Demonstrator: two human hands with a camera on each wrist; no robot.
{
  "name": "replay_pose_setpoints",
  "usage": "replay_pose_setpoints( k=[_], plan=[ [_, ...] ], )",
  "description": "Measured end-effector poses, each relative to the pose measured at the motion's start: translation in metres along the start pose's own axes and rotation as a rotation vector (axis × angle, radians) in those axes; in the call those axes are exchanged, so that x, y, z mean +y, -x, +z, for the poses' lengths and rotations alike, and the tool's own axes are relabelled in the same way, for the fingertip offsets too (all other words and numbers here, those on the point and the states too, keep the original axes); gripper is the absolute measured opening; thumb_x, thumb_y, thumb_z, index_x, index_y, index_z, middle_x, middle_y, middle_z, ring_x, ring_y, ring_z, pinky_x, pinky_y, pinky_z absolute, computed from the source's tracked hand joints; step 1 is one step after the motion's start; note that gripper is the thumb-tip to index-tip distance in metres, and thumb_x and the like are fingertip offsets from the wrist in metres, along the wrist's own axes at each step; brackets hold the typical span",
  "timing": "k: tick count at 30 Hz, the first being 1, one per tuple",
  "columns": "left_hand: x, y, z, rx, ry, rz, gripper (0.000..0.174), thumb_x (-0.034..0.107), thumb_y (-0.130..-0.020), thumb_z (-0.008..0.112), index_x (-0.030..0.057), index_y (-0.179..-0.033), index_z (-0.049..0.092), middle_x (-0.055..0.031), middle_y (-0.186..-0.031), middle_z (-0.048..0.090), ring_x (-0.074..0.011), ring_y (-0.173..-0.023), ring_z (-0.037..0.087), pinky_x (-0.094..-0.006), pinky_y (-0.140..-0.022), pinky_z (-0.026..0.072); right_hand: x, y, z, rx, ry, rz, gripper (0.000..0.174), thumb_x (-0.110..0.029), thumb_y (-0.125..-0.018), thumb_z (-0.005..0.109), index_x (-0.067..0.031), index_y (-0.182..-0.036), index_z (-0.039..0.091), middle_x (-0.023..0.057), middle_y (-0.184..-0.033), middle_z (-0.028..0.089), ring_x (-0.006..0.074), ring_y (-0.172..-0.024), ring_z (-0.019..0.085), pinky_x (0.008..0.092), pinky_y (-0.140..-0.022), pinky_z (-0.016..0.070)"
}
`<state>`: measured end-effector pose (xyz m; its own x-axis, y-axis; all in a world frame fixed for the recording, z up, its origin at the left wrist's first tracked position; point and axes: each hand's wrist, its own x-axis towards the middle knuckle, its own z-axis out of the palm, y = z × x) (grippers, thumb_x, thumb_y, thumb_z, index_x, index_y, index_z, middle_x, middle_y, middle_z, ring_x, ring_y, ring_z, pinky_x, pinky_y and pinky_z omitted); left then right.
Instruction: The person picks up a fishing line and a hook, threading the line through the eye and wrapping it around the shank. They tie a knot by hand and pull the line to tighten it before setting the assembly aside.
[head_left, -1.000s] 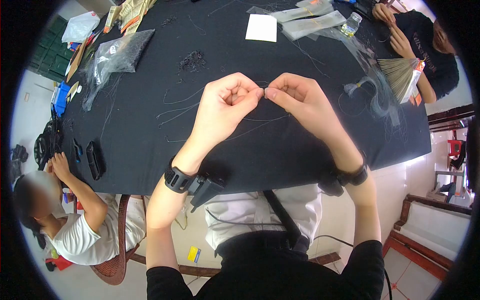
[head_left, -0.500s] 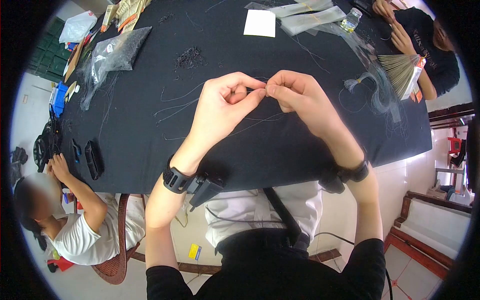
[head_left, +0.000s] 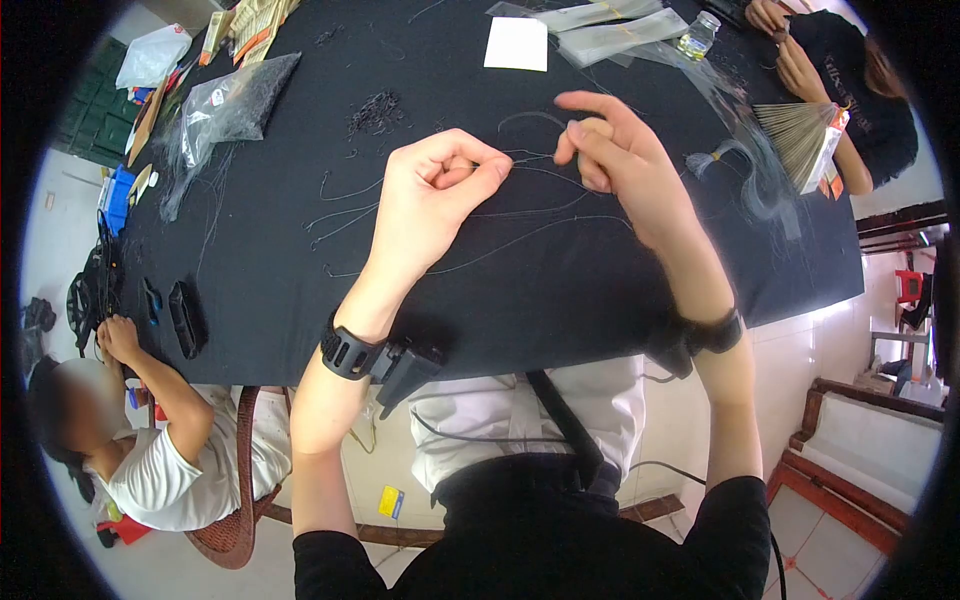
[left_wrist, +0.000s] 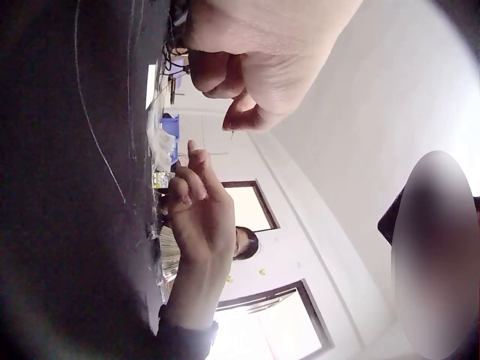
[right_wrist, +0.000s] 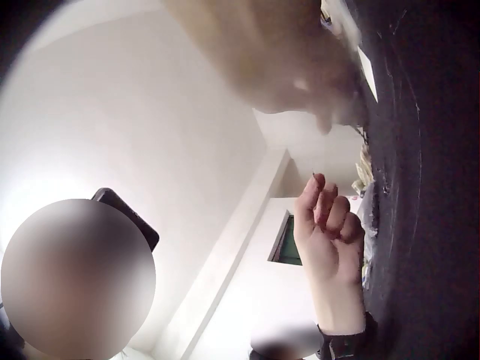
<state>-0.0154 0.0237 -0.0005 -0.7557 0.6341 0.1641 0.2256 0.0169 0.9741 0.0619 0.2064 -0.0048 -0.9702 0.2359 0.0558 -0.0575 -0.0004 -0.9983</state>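
My left hand (head_left: 430, 195) pinches thin fishing line between thumb and index fingertip, over the black-covered table. In the right wrist view, the left hand (right_wrist: 330, 232) has a tiny dark point at its fingertips; the rest of what it pinches is hidden. Thin strands cross from there toward my right hand (head_left: 630, 165). Its index finger extends while the thumb pinches an arching piece of fishing line (head_left: 530, 114) against the curled fingers. Below and left of the hands lie several lengths of line (head_left: 500, 250) with small hooked ends. A pile of small dark hooks (head_left: 375, 113) lies beyond my left hand.
A clear plastic bag (head_left: 235, 105) lies at the left, a white card (head_left: 516, 44) and clear sleeves (head_left: 620, 35) at the back. Right of them are a small jar (head_left: 699, 36), a bundle of line (head_left: 745, 175) and a fanned card stack (head_left: 800, 140). People sit at both sides.
My hands were fingertip to fingertip; now they are apart. The right hand has moved right and stretched out its index finger, with line showing between the hands. The left has shifted slightly left.
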Motion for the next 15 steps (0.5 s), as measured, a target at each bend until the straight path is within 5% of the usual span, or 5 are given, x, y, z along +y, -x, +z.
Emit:
replay_pose_setpoints(
  k=[4, 7, 15],
  plan=[
    [-0.002, -0.001, -0.001, 0.000, 0.053, -0.004, 0.006, 0.008, -0.080, 0.064, 0.0023, -0.081, 0.063, 0.0113, -0.053, 0.039, 0.0021, -0.048, 0.027, -0.0161, -0.045, 0.0202, 0.002, -0.004, -0.007, 0.032, -0.124, 0.094, 0.039, -0.016, -0.089, 0.050, 0.0106, -0.117, 0.044, 0.0109, -0.091, 0.063, 0.0064, -0.058, 0.045, 0.0180, -0.053, 0.0391],
    [0.000, -0.001, 0.000, 0.010, -0.006, 0.025, 0.006, 0.008, -0.081, 0.064, 0.0024, -0.080, 0.063, 0.0112, -0.053, 0.039, 0.0019, -0.049, 0.027, -0.0167, -0.045, 0.0204, 0.002, -0.008, -0.010, -0.014, -0.210, 0.200, 0.037, -0.016, -0.089, 0.051, 0.0087, -0.116, 0.047, 0.0091, -0.087, 0.062, 0.0071, -0.059, 0.046, 0.0195, -0.056, 0.0419],
    [-0.006, -0.002, 0.000, -0.063, 0.151, -0.168, 0.007, 0.010, -0.082, 0.061, 0.0039, -0.081, 0.064, 0.0093, -0.053, 0.042, 0.0012, -0.045, 0.028, -0.0176, -0.041, 0.0186, 0.019, -0.028, -0.057, 0.155, -0.679, 0.060, 0.013, -0.013, -0.088, 0.051, -0.0015, -0.091, 0.054, 0.0014, -0.071, 0.054, 0.0096, -0.062, 0.051, 0.0255, -0.063, 0.0461]
  ],
)
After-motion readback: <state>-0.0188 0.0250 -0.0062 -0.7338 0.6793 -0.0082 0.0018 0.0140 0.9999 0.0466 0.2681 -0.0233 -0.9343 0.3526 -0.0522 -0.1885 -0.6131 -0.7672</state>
